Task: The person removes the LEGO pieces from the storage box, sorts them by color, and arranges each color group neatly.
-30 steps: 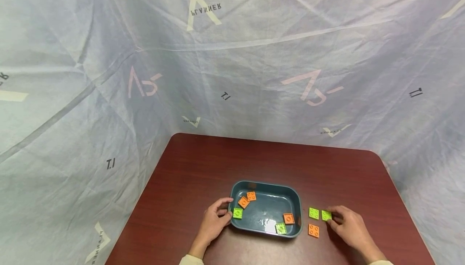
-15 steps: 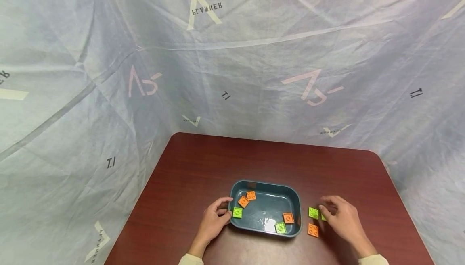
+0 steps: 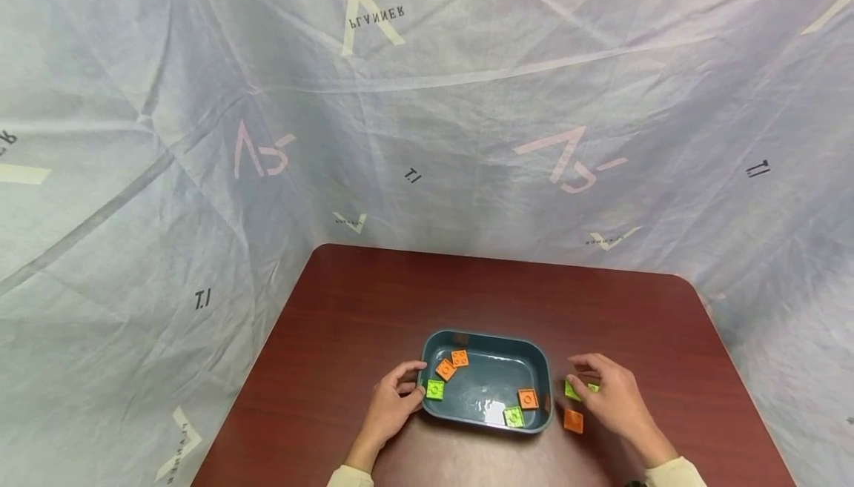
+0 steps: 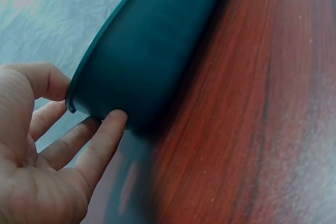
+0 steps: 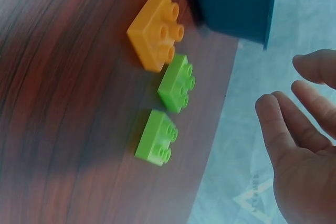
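Observation:
At the left end of a blue-green tray (image 3: 494, 377), my left hand (image 3: 392, 407) grips the rim, its fingers also on the outer wall (image 4: 142, 61). My right hand (image 3: 610, 396) hovers with nothing in it, fingers parted, to the right of the tray. Beneath and beside it, studs up on the table, are two green toy building bricks, one (image 5: 178, 85) closer to the tray and the other (image 5: 156, 137) farther off. An orange brick (image 5: 155, 32) lies near them. The hand partly covers the green pair in the head view.
Inside the tray, orange (image 3: 445, 370) and green (image 3: 435, 390) bricks lie at the left, with another orange (image 3: 528, 399) and green (image 3: 514, 417) at the right. The reddish-brown table (image 3: 400, 287) has printed grey sheeting (image 3: 427, 138) behind it.
My right hand has come away from the farther green brick and moved left, over the bricks and closer to the tray. The left hand keeps its hold on the tray.

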### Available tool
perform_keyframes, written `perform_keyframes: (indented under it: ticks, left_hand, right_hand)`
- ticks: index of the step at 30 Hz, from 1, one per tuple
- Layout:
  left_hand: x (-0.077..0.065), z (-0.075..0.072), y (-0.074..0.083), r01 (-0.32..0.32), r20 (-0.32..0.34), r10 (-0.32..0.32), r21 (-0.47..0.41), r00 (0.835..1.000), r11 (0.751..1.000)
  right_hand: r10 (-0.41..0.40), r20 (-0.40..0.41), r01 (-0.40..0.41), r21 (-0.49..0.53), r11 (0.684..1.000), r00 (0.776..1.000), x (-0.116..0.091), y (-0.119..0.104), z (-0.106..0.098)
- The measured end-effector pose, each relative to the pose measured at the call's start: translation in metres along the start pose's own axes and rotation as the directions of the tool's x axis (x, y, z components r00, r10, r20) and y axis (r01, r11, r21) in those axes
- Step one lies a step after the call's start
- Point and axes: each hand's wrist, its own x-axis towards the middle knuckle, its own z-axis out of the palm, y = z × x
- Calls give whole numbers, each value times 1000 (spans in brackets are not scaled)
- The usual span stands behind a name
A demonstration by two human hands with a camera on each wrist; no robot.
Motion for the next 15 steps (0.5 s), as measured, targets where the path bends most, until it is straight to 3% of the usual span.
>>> perform_keyframes:
  ticks: [5,15]
  left_hand:
    - [0,1,-1,7,9,-7,-13,1000,1000]
    - [0,0,1,6,12,-6,-17,1000,1000]
  right_hand:
    - [-38,-5,38,20,999,999,1,-6,8]
    - [-119,67,111,120,987,991,7,-22,23]
